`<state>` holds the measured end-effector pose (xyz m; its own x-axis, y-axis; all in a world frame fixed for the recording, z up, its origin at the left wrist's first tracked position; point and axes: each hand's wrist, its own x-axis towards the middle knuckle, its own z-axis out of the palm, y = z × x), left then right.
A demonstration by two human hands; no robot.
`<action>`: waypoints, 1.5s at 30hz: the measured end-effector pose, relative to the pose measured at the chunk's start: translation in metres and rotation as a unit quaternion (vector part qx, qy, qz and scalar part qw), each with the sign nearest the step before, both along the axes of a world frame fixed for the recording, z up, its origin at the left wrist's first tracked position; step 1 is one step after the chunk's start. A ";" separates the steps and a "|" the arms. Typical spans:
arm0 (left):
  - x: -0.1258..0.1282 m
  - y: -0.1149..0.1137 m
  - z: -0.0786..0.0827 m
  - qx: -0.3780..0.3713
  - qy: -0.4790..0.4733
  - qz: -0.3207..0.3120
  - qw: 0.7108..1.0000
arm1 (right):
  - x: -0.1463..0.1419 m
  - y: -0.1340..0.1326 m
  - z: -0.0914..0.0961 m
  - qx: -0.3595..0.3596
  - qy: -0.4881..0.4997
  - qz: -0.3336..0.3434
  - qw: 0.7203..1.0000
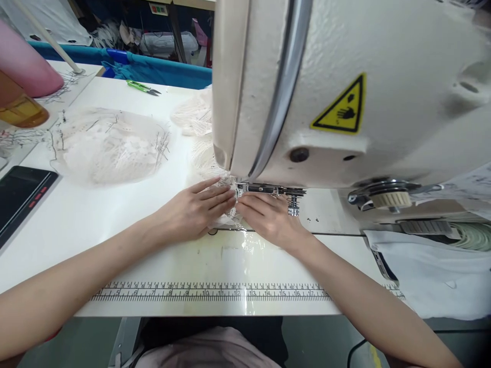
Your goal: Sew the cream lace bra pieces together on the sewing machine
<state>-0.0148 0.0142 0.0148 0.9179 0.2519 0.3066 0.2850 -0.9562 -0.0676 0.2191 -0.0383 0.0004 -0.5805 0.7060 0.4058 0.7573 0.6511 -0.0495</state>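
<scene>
Off-white lace fabric (204, 153) lies under the head of a sewing machine (264, 102) and spreads out to its left. My left hand (194, 208) rests flat on the lace just left of the needle area, its fingers stretched out. Close by on the right, my right hand (270, 219) has its fingers pressed together at the edge of the lace, the fingertips almost meeting those of my left hand. A metal attachment (264, 189) sits right above the right fingers. The needle itself is hard to make out.
Another heap of lace (115, 148) with loose dark threads lies left. Green thread snips (142, 88) lie behind it. A black device (23, 197) and pink thread cone (28, 64) stand at far left. A ruler strip (230, 292) runs along the front edge; white cloth (433, 276) lies right.
</scene>
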 end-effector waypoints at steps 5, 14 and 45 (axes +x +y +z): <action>-0.004 0.007 0.002 -0.014 -0.002 -0.006 1.000 | -0.010 -0.003 0.000 0.062 -0.026 -0.006 0.998; -0.001 0.005 0.000 0.031 0.002 0.013 0.999 | -0.013 -0.001 0.001 0.118 -0.036 0.012 0.992; 0.016 -0.017 -0.007 0.107 -0.025 0.115 0.987 | -0.004 -0.001 0.006 0.102 -0.024 -0.009 0.994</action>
